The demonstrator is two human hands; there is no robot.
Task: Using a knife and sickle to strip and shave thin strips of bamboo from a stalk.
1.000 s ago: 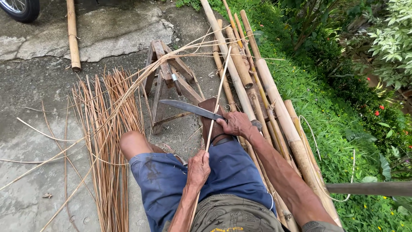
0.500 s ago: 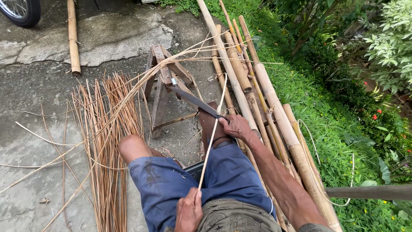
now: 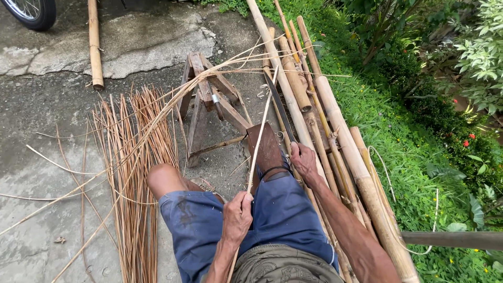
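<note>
My left hand [image 3: 237,215] rests on my blue-shorted thigh and pinches a thin pale bamboo strip [image 3: 260,133] that runs up and away from me. My right hand [image 3: 303,158] grips the handle of a long dark knife [image 3: 277,102], whose blade points away along the bamboo poles. The strip's far end lies against the blade. A brown leather pad [image 3: 265,148] covers my right knee, just left of the right hand.
A low wooden trestle [image 3: 209,102] stands ahead of my knees. A bundle of split bamboo strips [image 3: 133,173] lies on the wet concrete to the left. Thick bamboo poles [image 3: 325,115] run along the grass edge at right. A single pole [image 3: 94,42] and a wheel [image 3: 31,10] are far left.
The knife swung from lying across my knee to pointing away along the poles. My left hand slid back down the strip toward my lap.
</note>
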